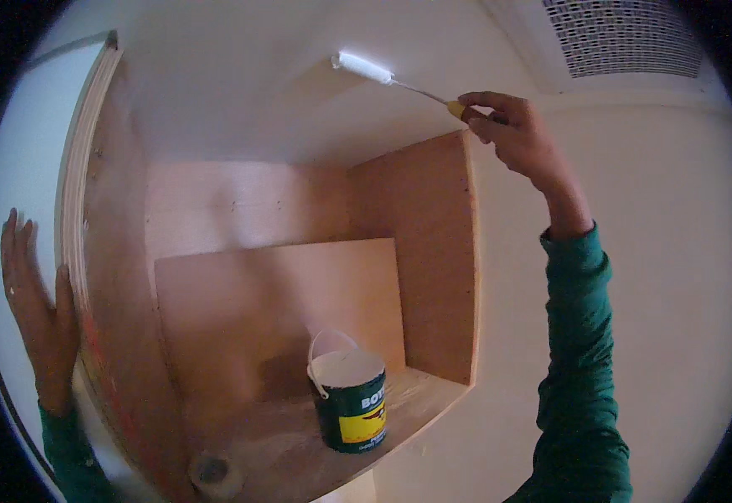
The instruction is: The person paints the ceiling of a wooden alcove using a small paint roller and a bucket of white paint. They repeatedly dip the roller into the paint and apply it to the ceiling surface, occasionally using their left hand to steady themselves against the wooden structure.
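High on the right, my right hand (504, 134) grips the yellow handle of a small paint roller (364, 67). Its white sleeve is at the ceiling (240, 75) above a plywood cabinet; whether it touches cannot be made out for sure. My left hand (37, 293) lies with fingers stretched on the pale panel at the cabinet's left side, thumb by the layered plywood edge (74, 201). A green paint can (351, 411) with a yellow label and a raised wire handle stands on the cabinet's bottom board, below the roller.
The open plywood cabinet (433, 260) has a loose board (223, 293) leaning at its back. A roll of tape (215, 475) lies near the can on the bottom board. A vent grille (625, 38) sits in the ceiling at upper right, above a plain wall (667, 293).
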Demonstrator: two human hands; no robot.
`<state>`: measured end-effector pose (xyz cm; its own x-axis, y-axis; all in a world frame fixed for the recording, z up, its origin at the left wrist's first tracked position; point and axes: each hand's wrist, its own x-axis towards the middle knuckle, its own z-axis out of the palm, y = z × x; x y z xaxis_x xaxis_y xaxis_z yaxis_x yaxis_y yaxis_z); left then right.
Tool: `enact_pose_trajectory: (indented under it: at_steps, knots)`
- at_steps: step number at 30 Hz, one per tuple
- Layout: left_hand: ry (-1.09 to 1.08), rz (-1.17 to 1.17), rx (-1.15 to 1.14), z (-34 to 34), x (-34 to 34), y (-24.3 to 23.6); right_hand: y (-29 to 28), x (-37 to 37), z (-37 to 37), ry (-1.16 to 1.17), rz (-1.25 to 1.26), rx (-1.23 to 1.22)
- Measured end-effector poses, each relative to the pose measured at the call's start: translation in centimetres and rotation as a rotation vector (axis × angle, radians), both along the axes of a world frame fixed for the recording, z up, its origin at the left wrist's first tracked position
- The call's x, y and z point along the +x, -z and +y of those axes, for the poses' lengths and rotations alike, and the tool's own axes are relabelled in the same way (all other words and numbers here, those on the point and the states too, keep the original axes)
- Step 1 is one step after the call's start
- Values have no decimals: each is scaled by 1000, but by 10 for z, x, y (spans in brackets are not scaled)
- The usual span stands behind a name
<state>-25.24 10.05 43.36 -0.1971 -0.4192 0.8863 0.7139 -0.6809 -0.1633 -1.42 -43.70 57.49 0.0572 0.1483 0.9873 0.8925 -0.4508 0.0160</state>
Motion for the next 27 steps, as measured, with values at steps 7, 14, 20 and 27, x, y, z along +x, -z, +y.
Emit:
enact_pose_trajectory:
  at_steps: [7,14,20,27]
  knots:
    - [-27,-27,-18,2,6,2,21,-86,-70,127,83,145]
    - [1,-12,-9,1,2,0,40,-125,-103,152,27,231]
    - [34,11,-29,-4,1,0,55,-131,-100,176,4,231]
    - [169,7,-7,-12,7,0,46,-141,-89,186,-36,250]
